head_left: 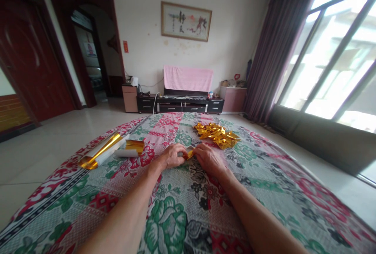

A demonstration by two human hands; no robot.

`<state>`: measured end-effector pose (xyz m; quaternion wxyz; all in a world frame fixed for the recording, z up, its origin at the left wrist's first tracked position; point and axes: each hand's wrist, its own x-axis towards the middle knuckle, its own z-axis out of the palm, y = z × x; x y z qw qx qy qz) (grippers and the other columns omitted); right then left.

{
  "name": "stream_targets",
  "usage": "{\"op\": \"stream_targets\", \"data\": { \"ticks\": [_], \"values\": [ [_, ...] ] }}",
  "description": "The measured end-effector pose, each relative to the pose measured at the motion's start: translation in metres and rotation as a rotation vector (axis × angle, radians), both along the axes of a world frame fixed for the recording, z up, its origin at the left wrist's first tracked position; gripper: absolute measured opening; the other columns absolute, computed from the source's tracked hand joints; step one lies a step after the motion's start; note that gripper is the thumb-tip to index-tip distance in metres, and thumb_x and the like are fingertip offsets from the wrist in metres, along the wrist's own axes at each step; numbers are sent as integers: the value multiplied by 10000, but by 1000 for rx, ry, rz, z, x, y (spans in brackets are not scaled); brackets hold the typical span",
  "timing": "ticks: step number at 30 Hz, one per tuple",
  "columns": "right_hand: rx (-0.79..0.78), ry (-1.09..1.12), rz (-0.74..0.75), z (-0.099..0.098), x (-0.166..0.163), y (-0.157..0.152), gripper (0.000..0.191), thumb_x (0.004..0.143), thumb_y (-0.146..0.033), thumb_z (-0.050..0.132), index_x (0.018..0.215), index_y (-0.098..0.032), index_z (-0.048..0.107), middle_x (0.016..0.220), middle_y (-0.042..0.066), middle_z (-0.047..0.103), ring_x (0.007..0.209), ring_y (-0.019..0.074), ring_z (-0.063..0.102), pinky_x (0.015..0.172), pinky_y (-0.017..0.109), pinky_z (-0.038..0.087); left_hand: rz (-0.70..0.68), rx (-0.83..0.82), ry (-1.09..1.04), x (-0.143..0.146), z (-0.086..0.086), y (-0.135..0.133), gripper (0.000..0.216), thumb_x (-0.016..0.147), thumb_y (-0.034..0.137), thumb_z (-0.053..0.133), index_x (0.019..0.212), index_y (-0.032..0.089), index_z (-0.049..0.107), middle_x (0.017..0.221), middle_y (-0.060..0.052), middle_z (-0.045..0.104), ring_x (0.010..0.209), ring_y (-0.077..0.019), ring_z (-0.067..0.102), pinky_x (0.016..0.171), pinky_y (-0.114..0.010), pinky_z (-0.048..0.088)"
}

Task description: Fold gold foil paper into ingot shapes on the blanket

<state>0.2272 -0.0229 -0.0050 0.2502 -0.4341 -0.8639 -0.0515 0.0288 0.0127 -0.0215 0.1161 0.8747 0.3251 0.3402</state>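
Both hands meet near the middle of the flowered cloth (167,222), holding a small piece of gold foil paper (190,154) between them. My left hand (172,156) pinches its left side with curled fingers. My right hand (208,157) grips the right side, its fingers bent over the paper and partly hiding it. Just beyond my right hand lies a pile of folded gold foil pieces (217,134). Left of my hands, a curled gold sheet with a white back (135,148) rests beside a longer roll of gold foil paper (108,150).
Across the tiled floor (61,128) stands a black TV cabinet (182,107), with a pink cloth (188,77) draped over the screen. A framed picture (186,21) hangs above. Purple curtains (268,46) and a large window are on the right, a dark red door (29,54) on the left.
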Motion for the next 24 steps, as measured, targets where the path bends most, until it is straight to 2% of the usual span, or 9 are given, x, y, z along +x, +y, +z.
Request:
{"op": "stream_targets", "data": {
  "ticks": [6,15,24],
  "values": [
    [21,28,3,-1,-1,1,207,863,-162,397,843,-193,601,806,28,539,756,115,500,696,206,390,32,11,9,0,1,-3,205,611,95,556,773,177,653,857,-28,644,861,-157,568,834,-279,443],
    [23,59,-35,-6,1,3,225,861,-168,395,860,-193,618,801,32,558,760,117,520,705,212,390,39,15,-19,1,1,-3,127,637,105,570,716,175,641,850,-27,650,845,-145,576,821,-272,442],
    [130,-4,-19,3,-7,-4,125,809,-214,508,847,-215,627,796,34,582,772,154,496,746,285,352,28,33,-39,1,-1,-1,120,657,114,560,693,185,651,862,-21,660,843,-134,588,819,-272,451]
  ]
}}
